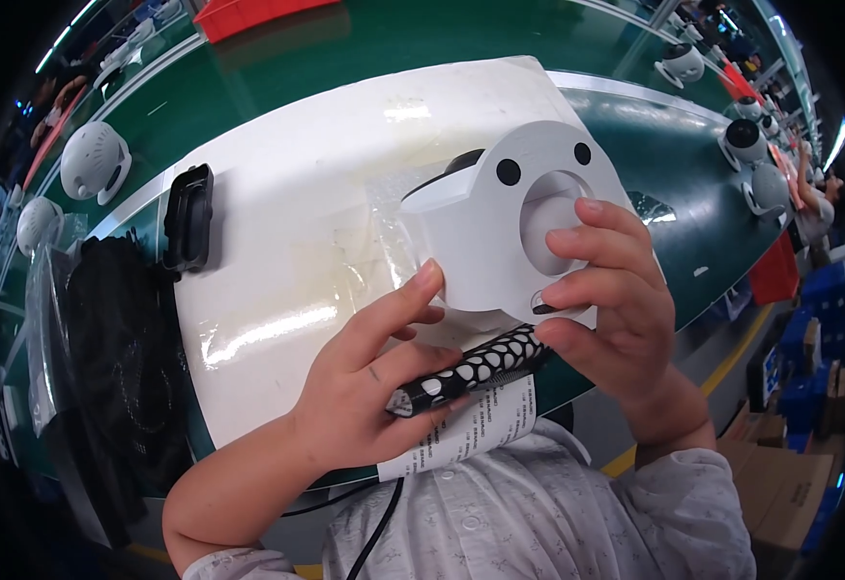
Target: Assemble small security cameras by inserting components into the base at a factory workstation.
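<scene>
A white plastic base (471,251) with a large round opening stands tilted in front of me. Two round black pads (508,172) sit on its face near the upper edge. My left hand (364,387) grips a curled black sheet with white dots (485,365), its thumb against the base's lower left edge. My right hand (616,300) is at the base's lower right, fingers bent. A small dark pad (542,309) lies between its thumb and index fingertip, at a round recess in the base. Clear plastic film lies behind the base.
Under the work lies a white board (277,242) on a green table (384,58). A black tray-like part (189,217) rests at its left edge, beside black bags (123,348). White rounded devices (96,162) stand along both sides; a red bin (248,17) is at the back.
</scene>
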Available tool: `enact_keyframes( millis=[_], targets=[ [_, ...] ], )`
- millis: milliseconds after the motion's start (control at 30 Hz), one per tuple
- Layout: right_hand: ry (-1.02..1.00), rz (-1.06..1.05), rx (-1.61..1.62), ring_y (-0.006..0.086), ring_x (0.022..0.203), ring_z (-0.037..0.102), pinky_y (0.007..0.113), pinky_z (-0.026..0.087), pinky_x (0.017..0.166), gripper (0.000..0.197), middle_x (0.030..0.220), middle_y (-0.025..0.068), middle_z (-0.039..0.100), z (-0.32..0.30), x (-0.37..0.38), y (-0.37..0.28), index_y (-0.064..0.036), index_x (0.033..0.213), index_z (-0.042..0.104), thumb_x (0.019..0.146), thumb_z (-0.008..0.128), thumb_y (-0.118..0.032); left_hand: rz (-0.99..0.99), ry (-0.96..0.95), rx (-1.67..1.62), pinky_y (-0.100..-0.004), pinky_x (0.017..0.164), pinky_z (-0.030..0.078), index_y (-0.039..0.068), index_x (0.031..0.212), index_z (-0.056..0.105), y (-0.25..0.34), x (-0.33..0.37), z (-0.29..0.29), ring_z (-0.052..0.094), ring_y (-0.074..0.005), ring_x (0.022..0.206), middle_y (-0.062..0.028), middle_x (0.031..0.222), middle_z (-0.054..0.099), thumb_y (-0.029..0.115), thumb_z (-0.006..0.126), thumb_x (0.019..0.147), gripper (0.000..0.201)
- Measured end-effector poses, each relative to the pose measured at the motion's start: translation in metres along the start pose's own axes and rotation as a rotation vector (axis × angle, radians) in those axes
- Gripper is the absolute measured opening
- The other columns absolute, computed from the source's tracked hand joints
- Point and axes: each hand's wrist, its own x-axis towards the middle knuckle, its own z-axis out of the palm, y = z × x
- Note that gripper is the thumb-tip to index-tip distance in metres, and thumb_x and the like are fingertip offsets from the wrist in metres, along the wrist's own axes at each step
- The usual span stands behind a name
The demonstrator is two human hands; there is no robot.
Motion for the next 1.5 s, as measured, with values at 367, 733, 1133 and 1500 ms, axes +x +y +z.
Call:
enact_keyframes(
  millis=[367, 733, 1133, 1500],
  targets=[
    [0.053, -0.125, -0.147, 0.0285, 0.105, 0.050, 0.036, 0.042, 0.083, 0.030, 0.104, 0.0064, 0.058, 0.008, -0.006, 0.004, -0.0096, 0.090, 0.061, 0.064, 0.074, -0.015, 0.066, -0.078, 0.043, -0.0327, 0.077, 0.047, 0.004, 0.094, 0.056, -0.002, 0.000, -0.004, 0.054, -0.0281, 0.101, -0.0203, 0.138, 0.022, 0.005, 0.075, 0.062, 0.038],
    [-0.026, -0.207, -0.527, 0.0238, 0.096, 0.056, 0.038, 0.041, 0.078, 0.022, 0.099, 0.0056, 0.060, 0.000, -0.008, -0.016, -0.0097, 0.090, 0.063, 0.069, 0.067, -0.018, 0.064, -0.054, 0.044, -0.0330, 0.076, 0.047, 0.004, 0.094, 0.056, -0.004, -0.001, -0.001, 0.055, -0.0276, 0.098, -0.0201, 0.137, 0.023, 0.004, 0.075, 0.061, 0.038],
    [-0.348, -0.057, -0.747, 0.0234, 0.115, 0.044, 0.055, 0.010, 0.100, 0.039, 0.122, 0.0048, 0.049, -0.014, -0.016, -0.037, -0.0140, 0.110, 0.056, 0.079, 0.055, -0.036, 0.021, 0.041, -0.032, -0.0324, 0.072, 0.048, 0.007, 0.091, 0.057, 0.001, -0.004, 0.003, 0.056, -0.0294, 0.095, -0.0205, 0.133, 0.033, 0.008, 0.073, 0.063, 0.032],
    [-0.085, 0.015, -0.374, 0.0279, 0.120, 0.036, 0.045, 0.006, 0.103, 0.015, 0.119, 0.0032, 0.051, 0.028, -0.019, -0.047, -0.0169, 0.087, 0.063, 0.074, 0.064, -0.024, 0.018, 0.017, -0.056, -0.0334, 0.076, 0.048, 0.007, 0.087, 0.059, 0.002, -0.004, 0.001, 0.052, -0.0297, 0.103, -0.0160, 0.136, 0.031, -0.004, 0.063, 0.057, 0.033]
  ],
)
